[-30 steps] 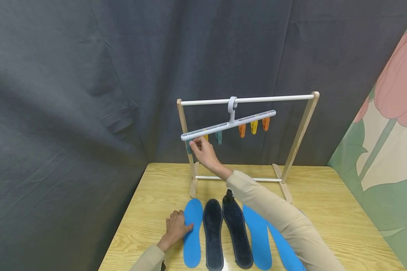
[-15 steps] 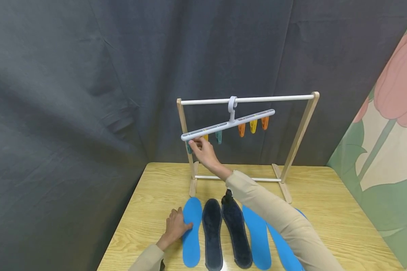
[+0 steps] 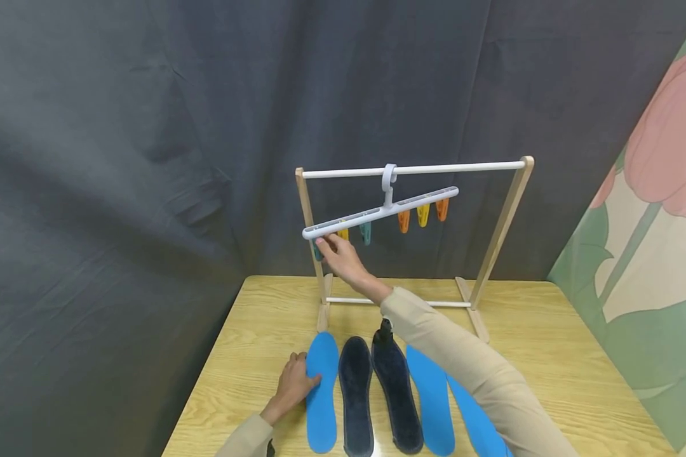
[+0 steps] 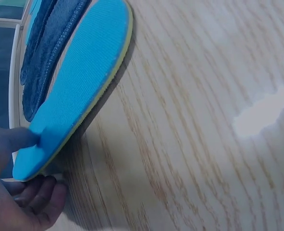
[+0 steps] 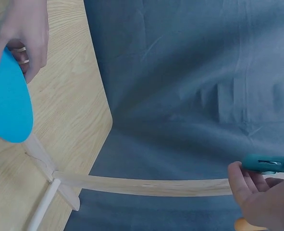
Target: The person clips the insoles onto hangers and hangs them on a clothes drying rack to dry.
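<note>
Left hand (image 3: 294, 383) on a blue insole (image 3: 322, 406), right hand (image 3: 343, 258) on a teal clip (image 5: 264, 162)

The blue insole is on the near side of the table (image 3: 263, 317), leftmost in a row. The left hand holds it by the left edge, thumb on top and fingers below. Just right of it lie two dark insoles (image 3: 356, 397), then more blue insoles (image 3: 432, 400), partly behind the right sleeve (image 3: 463, 365). Beyond the row, the right hand pinches the teal clip at the left end of a pale hanger (image 3: 380, 212); the clip's mouth is too hidden to judge. The hanger tilts, left end low, hooked over the white rail (image 3: 457, 168) of a wooden rack (image 3: 500, 235). Other clips (image 3: 423, 216) hang along it. A dark curtain (image 3: 206, 158) covers the far side.
</note>
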`<state>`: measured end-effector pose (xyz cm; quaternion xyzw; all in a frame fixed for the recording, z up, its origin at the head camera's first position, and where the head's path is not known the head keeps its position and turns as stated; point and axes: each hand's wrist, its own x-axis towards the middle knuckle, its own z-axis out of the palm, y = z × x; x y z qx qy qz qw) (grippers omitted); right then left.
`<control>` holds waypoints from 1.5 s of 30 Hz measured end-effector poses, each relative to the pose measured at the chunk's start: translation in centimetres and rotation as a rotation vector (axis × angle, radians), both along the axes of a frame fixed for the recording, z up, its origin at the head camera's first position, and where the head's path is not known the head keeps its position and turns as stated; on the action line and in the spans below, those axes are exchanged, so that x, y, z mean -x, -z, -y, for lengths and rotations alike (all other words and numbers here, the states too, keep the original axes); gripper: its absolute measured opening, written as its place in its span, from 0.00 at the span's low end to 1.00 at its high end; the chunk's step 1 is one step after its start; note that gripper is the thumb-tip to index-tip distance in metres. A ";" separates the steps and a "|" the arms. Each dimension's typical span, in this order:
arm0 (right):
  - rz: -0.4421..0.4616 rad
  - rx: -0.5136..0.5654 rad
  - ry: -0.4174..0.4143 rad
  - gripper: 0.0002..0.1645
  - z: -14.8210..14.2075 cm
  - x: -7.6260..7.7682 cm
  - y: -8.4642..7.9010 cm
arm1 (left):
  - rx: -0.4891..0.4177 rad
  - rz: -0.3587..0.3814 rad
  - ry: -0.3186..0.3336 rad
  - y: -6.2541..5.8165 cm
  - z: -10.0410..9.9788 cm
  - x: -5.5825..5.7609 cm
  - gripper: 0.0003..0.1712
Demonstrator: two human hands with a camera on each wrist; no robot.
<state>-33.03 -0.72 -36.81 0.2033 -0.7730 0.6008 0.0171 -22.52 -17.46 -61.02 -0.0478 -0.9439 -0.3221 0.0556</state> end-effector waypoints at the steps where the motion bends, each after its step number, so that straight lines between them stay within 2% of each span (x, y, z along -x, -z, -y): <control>1: 0.003 0.002 -0.006 0.25 0.0 0.0 0.0 | -0.006 -0.010 0.003 0.0 0.1 0.0 0.32; 5: 0.020 -0.001 -0.031 0.25 0.3 0.0 -0.1 | -0.065 -0.045 0.026 0.1 0.4 0.0 0.22; 9: 0.041 0.009 -0.038 0.25 0.4 -0.2 -0.4 | -0.113 -0.058 0.049 -0.1 0.4 0.1 0.16; 14: 0.088 0.053 -0.049 0.25 0.4 -0.2 -0.6 | -0.096 -0.083 0.036 -0.4 0.2 0.4 0.16; 21: 0.129 0.118 -0.074 0.24 0.3 -0.1 -0.7 | -0.119 -0.071 0.013 -1.1 0.3 0.7 0.16; 35: 0.109 0.105 -0.083 0.21 0.4 0.1 -0.5 | -0.152 -0.086 0.007 -1.7 0.7 0.8 0.14; 40: 0.123 0.113 -0.079 0.21 0.5 0.1 -0.1 | -0.181 -0.099 -0.028 -2.4 1.1 1.0 0.14; 45: 0.133 0.122 -0.071 0.24 0.4 0.2 -0.2 | -0.223 -0.169 -0.043 -3.7 1.3 2.0 0.13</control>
